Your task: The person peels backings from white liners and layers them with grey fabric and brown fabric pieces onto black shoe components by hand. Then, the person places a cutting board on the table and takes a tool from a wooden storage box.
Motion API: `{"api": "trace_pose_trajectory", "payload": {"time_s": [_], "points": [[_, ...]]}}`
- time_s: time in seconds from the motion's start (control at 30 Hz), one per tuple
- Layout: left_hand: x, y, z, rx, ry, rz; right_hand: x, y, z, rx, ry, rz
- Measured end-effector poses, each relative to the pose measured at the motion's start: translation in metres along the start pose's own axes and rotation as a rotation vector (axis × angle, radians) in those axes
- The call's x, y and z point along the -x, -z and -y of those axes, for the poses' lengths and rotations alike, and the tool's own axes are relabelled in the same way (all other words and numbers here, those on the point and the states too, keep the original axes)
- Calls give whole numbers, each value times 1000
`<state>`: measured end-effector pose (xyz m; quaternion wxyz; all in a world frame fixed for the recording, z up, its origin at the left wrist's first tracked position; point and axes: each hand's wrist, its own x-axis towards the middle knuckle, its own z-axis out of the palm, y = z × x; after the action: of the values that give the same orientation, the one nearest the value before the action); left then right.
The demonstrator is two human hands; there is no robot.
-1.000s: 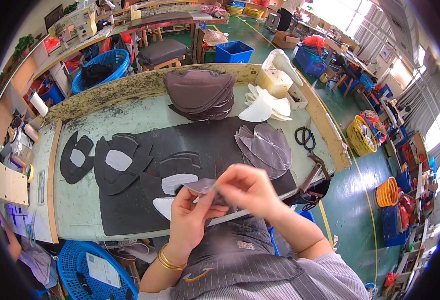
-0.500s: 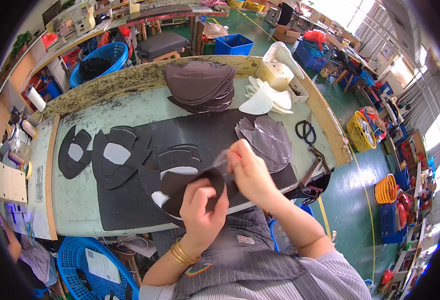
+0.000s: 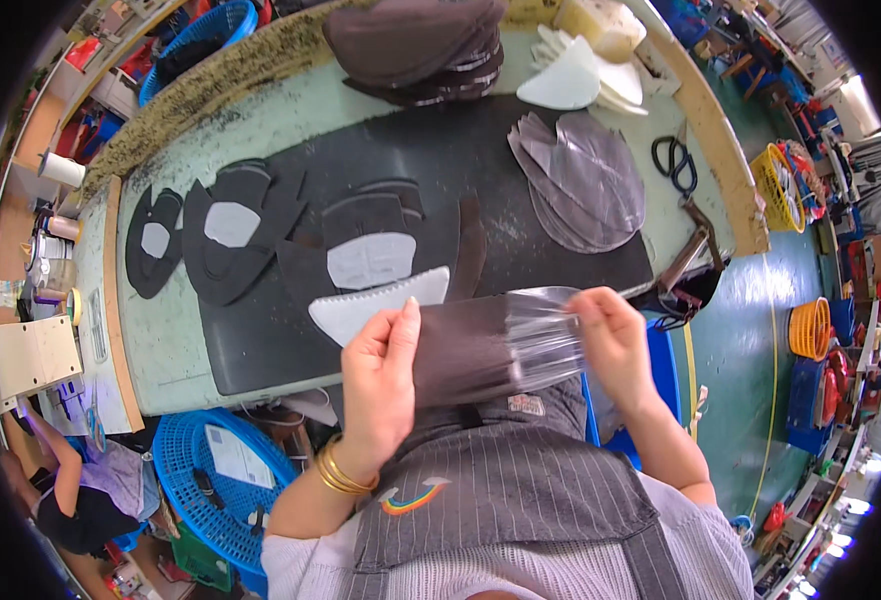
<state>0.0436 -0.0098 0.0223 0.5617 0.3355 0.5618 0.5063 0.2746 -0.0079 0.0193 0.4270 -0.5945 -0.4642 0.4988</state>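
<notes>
The black work mat point(image 3: 520, 170) fills the middle of the pale green bench point(image 3: 170, 330). On it several dark shoe-upper pieces already carry pale backing patches point(image 3: 370, 262), at about ten o'clock from the hands. A heap of dark brown cut pieces point(image 3: 420, 45) at twelve o'clock and a fan of grey-brown pieces point(image 3: 580, 180) at one o'clock look unworked, so by my judgement the job is somewhere in the middle, with much left.

The piece in hand, a dark brown strip point(image 3: 460, 350), sits just off the bench's near edge, over the apron. The left hand point(image 3: 380, 385) pinches its left end, thumb on top. The right hand point(image 3: 610, 335) holds a clear film point(image 3: 540, 335) between fingertips, partly peeled off the strip's right end.

Below, at seven o'clock, a blue basket point(image 3: 185, 470) holds a white rectangular sheet point(image 3: 235, 462). A small rectangular label point(image 3: 526, 405) sits on the apron, under the strip.
</notes>
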Motion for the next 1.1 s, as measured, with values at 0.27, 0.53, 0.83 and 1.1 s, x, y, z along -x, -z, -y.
{"api": "trace_pose_trajectory", "payload": {"time_s": [0.27, 0.53, 0.83, 1.1], "points": [[-34, 5, -36, -256, -213, 206, 74, 134, -155, 1028, -300, -261], [-2, -24, -80, -1084, -1070, 454, 55, 30, 10, 238, 134, 291], [41, 56, -20, -491, -395, 348, -13, -49, 46, -1096, -685, 474], [1, 41, 13, 1097, 377, 492, -18, -70, 49, -1059, -614, 553]]}}
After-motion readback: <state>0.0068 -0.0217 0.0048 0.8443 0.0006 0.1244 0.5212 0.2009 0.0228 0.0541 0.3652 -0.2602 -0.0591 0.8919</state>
